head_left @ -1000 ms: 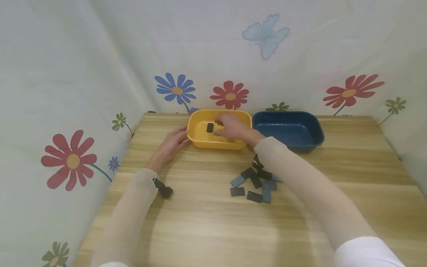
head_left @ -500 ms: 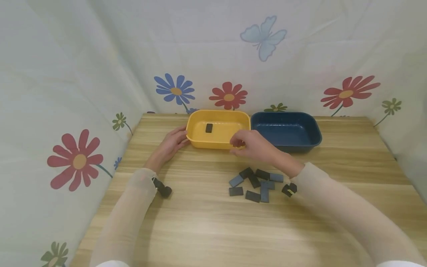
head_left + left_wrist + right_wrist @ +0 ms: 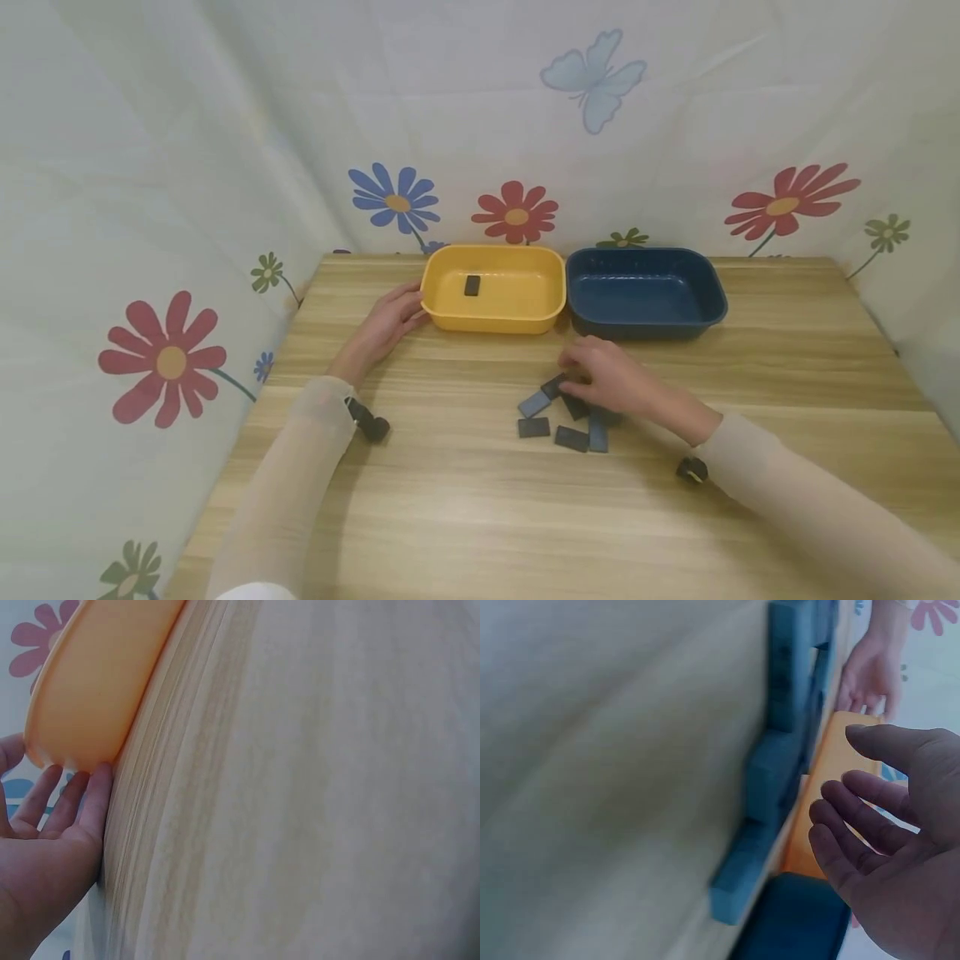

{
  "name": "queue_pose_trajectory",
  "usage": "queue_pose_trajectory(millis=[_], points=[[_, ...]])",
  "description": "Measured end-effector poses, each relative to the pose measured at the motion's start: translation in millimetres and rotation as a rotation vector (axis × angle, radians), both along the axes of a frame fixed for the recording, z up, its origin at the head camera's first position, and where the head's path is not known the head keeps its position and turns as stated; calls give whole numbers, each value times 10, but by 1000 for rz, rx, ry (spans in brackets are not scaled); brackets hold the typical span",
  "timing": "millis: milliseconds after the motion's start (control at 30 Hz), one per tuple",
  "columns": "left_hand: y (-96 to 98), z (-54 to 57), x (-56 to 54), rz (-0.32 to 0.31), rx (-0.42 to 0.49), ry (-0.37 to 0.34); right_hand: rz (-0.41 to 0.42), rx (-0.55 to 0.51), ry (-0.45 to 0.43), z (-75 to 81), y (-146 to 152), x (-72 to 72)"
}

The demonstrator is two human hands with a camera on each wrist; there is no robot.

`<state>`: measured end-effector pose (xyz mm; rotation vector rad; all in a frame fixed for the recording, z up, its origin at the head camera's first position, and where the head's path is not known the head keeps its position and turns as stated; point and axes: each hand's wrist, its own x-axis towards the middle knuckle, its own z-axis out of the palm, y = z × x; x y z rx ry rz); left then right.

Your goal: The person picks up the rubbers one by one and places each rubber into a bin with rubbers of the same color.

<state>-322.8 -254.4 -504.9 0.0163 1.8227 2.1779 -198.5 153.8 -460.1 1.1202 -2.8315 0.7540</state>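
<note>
The yellow bin (image 3: 491,324) is touched by the left hand (image 3: 384,325), fingers extended; dark tiles (image 3: 575,407) are spread beneath and beside the empty, loosely parted right hand (image 3: 611,377); one is best pinched by its edges

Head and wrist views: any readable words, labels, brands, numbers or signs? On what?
None readable.
Yellow plastic tub, navy plastic tub: no lettering visible.
Dark rectangular tiles: too small or blurred to rule out marks.
Black wrist device: yellowish mark, too small to read.
Backdrop: pictures only, no text.
</note>
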Motion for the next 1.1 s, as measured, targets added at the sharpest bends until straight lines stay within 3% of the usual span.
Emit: queue_pose_trajectory(millis=[233,1100], points=[[4,-28,-22,-9,1,10,8,0,-1,-164,34,-2],[2,6,16,0,4,0,43,60,40,-163,-151,29]])
